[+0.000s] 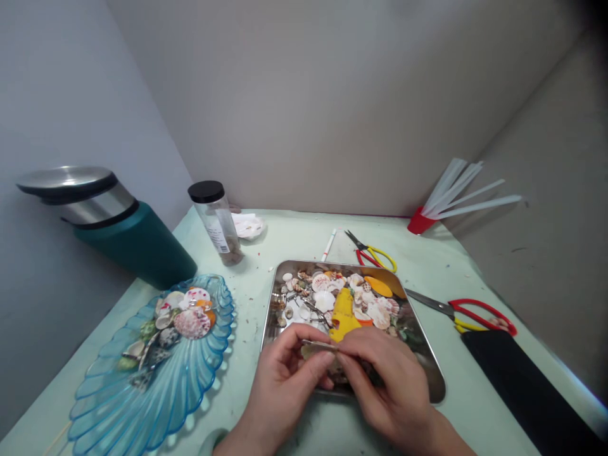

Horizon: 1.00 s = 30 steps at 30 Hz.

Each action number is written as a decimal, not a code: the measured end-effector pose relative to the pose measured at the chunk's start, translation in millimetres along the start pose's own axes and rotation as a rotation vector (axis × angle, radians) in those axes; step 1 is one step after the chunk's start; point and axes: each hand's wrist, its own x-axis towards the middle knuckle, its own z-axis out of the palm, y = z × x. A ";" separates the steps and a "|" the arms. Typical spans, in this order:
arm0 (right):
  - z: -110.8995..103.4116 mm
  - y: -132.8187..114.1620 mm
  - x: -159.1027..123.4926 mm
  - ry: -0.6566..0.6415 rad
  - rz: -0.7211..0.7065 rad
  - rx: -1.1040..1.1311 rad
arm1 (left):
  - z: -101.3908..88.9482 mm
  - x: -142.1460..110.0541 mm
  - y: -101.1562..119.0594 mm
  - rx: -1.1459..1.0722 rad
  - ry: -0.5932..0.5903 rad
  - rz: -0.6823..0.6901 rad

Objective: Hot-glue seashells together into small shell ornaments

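Observation:
Both hands meet over the near edge of a metal tray [430, 361]. Between their fingertips is a thin beige shell [316, 346], seen nearly edge-on. My left hand [289, 380] pinches it with thumb and fingers from the left. From the right, my right hand [387, 373] grips the same shell, and its fingers hide part of it. Just beyond the fingertips lies a yellow glue gun [342, 310], partly covered by my right hand. Many white and pinkish seashells [323, 300] fill the tray around it, with an orange shell [379, 286] at the back right.
At left, a blue scalloped dish [190, 386] holds shells beside a teal bottle [128, 244]. A black-lidded jar [221, 228] stands behind. Small scissors [373, 252], larger scissors [456, 311], a black object [517, 380] and a red cup [420, 221] of white sticks are right.

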 end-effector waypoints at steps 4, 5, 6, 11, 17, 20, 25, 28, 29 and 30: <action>-0.8 -1.6 1.4 -0.007 -0.011 -0.001 | -0.5 -1.6 -2.0 0.021 0.021 0.011; -1.0 -1.8 1.7 -0.009 -0.010 -0.001 | -0.3 -1.7 -2.2 0.028 0.023 0.016; -1.1 -2.0 1.8 -0.013 -0.010 -0.001 | 0.0 -1.6 -2.2 0.035 0.025 0.023; -0.5 -2.0 0.9 -0.022 0.002 -0.022 | 0.0 -0.2 -0.9 0.049 0.036 0.039; -1.0 -2.6 0.0 -0.028 -0.016 -0.027 | -3.0 0.6 -2.3 0.015 0.005 -0.002; -1.2 -1.7 -0.4 -0.039 -0.028 -0.014 | -3.5 0.7 -2.8 -0.004 -0.015 -0.020; -1.2 -1.0 -0.9 -0.064 -0.006 -0.003 | -3.7 1.1 -0.6 0.003 -0.012 -0.045; -1.0 -1.2 0.0 -0.065 0.031 0.021 | -3.0 2.2 0.8 0.022 0.009 -0.064; -0.9 -1.2 0.5 -0.062 0.046 0.032 | -2.6 2.5 1.1 0.028 0.012 -0.067; -0.8 -1.2 1.1 -0.059 0.060 0.043 | -2.2 2.8 1.3 0.031 0.013 -0.067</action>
